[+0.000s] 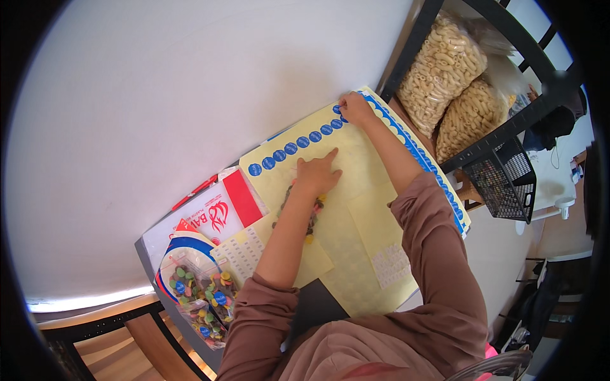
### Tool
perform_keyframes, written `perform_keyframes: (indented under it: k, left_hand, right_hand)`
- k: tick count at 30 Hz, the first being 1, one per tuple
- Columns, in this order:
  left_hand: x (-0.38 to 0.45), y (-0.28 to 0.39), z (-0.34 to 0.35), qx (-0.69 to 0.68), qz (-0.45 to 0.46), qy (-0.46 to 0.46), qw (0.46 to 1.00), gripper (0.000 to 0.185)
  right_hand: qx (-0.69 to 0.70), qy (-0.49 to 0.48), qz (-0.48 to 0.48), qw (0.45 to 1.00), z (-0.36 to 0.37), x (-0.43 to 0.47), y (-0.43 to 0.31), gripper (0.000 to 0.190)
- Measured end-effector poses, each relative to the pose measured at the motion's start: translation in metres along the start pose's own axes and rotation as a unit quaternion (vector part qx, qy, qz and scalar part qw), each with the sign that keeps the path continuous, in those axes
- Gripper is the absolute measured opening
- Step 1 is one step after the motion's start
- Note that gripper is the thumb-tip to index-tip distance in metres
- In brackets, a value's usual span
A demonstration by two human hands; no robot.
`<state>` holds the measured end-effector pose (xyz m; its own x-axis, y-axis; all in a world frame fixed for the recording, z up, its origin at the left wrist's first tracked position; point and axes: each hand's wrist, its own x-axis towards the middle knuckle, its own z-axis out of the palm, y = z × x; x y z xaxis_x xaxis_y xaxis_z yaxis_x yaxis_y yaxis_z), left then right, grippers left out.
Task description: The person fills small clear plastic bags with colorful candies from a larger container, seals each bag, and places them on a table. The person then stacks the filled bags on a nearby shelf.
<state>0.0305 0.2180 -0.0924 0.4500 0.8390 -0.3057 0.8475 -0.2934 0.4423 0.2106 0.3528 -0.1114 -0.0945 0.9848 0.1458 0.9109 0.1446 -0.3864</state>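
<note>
A large pale-yellow sheet [362, 166] lies before me, with a slanting row of round blue stickers [303, 142] near its far edge. At the row's right end, my right hand [355, 108] pinches a round blue sticker [337, 109] between its fingertips. Part of the row is hidden under that hand. My left hand [317, 174] is over the sheet below the row, index finger stretched out and thumb apart, holding nothing visible. Beneath my left forearm lies a clear bag of small coloured discs [314, 214], partly covered by the arm.
Filled bags with blue stickers [205, 300] lie at the lower left, near a printed red-and-white plastic pack [209, 209] and a red pen [195, 192]. A black rack [495, 131] with bags of dry tube pasta [443, 66] borders the right. A black basket [505, 181] is below it.
</note>
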Motion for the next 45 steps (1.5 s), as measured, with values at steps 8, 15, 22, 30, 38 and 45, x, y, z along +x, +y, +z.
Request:
perform_keyframes:
  k: [8, 15, 22, 30, 38, 45]
  left_hand:
    - [0.0, -0.004, 0.002, 0.014, 0.013, 0.004, 1.0, 0.058]
    - [0.001, -0.001, 0.002, 0.013, -0.001, 0.003, 1.0, 0.058]
    - [0.0, 0.0, 0.002, 0.005, 0.008, 0.008, 1.0, 0.058]
    - [-0.001, 0.0, 0.0, 0.004, 0.002, 0.003, 1.0, 0.058]
    - [0.0, -0.001, 0.002, 0.016, 0.002, 0.009, 1.0, 0.057]
    - [0.001, 0.001, 0.001, 0.013, 0.0, -0.002, 1.0, 0.057]
  right_hand:
    - [-0.067, 0.057, -0.045, 0.995, 0.005, 0.004, -0.007, 0.006]
    - [-0.098, 0.025, -0.022, 0.995, 0.001, 0.011, -0.013, 0.011]
    - [-0.128, 0.065, -0.024, 0.989, 0.007, 0.013, -0.005, 0.007]
    - [-0.153, 0.031, 0.011, 0.988, 0.004, 0.008, -0.018, 0.012]
    - [-0.188, 0.029, 0.001, 0.982, 0.002, 0.003, -0.027, 0.014]
    - [-0.187, 0.016, -0.008, 0.982, 0.001, 0.005, -0.022, 0.015]
